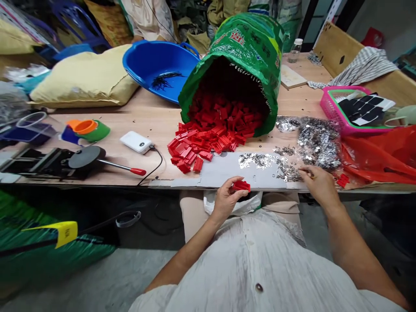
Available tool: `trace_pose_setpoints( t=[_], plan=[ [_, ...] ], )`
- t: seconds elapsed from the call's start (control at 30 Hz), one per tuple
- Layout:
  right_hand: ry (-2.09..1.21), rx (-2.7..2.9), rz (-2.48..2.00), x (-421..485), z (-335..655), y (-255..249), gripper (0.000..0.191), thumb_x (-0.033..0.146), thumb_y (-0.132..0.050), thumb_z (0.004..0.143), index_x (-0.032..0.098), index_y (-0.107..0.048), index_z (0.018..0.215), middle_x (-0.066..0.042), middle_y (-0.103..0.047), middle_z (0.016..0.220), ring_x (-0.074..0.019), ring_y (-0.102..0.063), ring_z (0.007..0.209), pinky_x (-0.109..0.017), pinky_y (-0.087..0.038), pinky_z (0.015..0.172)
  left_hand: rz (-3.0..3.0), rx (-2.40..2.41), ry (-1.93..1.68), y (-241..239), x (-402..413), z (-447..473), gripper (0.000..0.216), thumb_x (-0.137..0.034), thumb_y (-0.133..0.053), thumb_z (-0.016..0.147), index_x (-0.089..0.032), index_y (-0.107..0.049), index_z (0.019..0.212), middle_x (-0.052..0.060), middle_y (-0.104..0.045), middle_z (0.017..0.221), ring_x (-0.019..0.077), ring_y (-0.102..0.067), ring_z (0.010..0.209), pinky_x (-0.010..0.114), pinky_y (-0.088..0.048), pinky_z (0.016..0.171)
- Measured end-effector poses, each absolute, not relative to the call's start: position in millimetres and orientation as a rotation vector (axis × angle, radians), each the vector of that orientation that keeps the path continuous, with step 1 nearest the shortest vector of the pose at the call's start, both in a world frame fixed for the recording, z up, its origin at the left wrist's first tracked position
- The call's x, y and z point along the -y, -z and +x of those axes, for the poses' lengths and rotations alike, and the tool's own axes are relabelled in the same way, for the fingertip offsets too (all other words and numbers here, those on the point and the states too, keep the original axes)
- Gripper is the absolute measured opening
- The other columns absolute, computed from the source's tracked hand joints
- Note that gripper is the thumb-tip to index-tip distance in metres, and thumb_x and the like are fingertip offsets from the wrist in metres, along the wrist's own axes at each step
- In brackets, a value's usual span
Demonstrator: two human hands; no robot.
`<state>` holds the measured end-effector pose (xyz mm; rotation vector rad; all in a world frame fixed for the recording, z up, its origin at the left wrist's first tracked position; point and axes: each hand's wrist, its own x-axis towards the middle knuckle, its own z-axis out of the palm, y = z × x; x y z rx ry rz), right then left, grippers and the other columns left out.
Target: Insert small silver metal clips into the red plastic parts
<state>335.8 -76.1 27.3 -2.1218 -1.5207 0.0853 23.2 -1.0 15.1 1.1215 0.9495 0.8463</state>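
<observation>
Between the thumb and fingers of my left hand (225,197) is a red plastic housing (241,186), held just over the table's front edge. My right hand (320,184) is at a pile of small metal parts (288,170), its fingertips pinched together; whatever they hold is too small to make out. Left of that pile lies a group of flat shiny metal pieces (256,160) on a grey cardboard sheet (221,171). Many more red housings (191,149) spill from a green woven sack (250,47) tipped on its side. One red piece (342,180) lies right of my right hand.
Plastic bags of metal parts (318,141) lie beside a pink basket (331,112) and red plastic (383,151). To the left are a lever tool (86,157), a white power bank (137,142) with a cable, a blue basin (139,65) and a stuffed sack (84,82). Another person (149,21) sits opposite.
</observation>
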Motion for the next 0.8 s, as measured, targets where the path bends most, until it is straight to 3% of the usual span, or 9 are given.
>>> trace_pose_setpoints(
  t=[0.1,0.33,0.5,0.8],
  plan=[
    [-0.238,1.698,-1.983,47,306,-30,0.020,0.030,-0.053,0.090,0.021,-0.070,0.094,-0.007,-0.072,0.096,-0.0225,-0.064,0.087,-0.034,-0.046,0.079,1.125,-0.957,-0.864,-16,2,22,0.048,-0.027,-0.082,0.066,-0.017,-0.066,0.110,0.004,-0.074,0.089,0.0148,-0.069,0.080,0.028,-0.058,0.078],
    [-0.147,1.894,-2.107,7,286,-24,0.017,0.025,-0.054,0.090,0.022,-0.070,0.096,-0.008,-0.069,0.099,-0.0229,-0.062,0.085,-0.033,-0.043,0.071,1.150,-0.957,-0.975,-12,3,13,0.052,-0.028,-0.084,0.066,-0.018,-0.061,0.111,0.006,-0.073,0.100,0.0184,-0.072,0.090,0.034,-0.057,0.088],
    [-0.066,1.952,-2.216,-1,283,-28,0.014,0.026,-0.056,0.089,0.021,-0.068,0.092,-0.008,-0.067,0.091,-0.0211,-0.059,0.078,-0.032,-0.040,0.066,1.226,-0.952,-1.017,-12,2,13,0.045,-0.029,-0.084,0.067,-0.018,-0.059,0.104,0.005,-0.071,0.098,0.0181,-0.071,0.089,0.033,-0.057,0.087],
    [-0.246,1.906,-2.163,-1,286,-31,0.009,0.022,-0.053,0.086,0.021,-0.061,0.090,-0.006,-0.066,0.082,-0.0215,-0.059,0.074,-0.031,-0.036,0.063,1.294,-0.940,-1.015,-9,3,16,0.042,-0.032,-0.082,0.070,-0.019,-0.060,0.103,0.005,-0.071,0.099,0.0181,-0.071,0.089,0.032,-0.058,0.086]
  ],
)
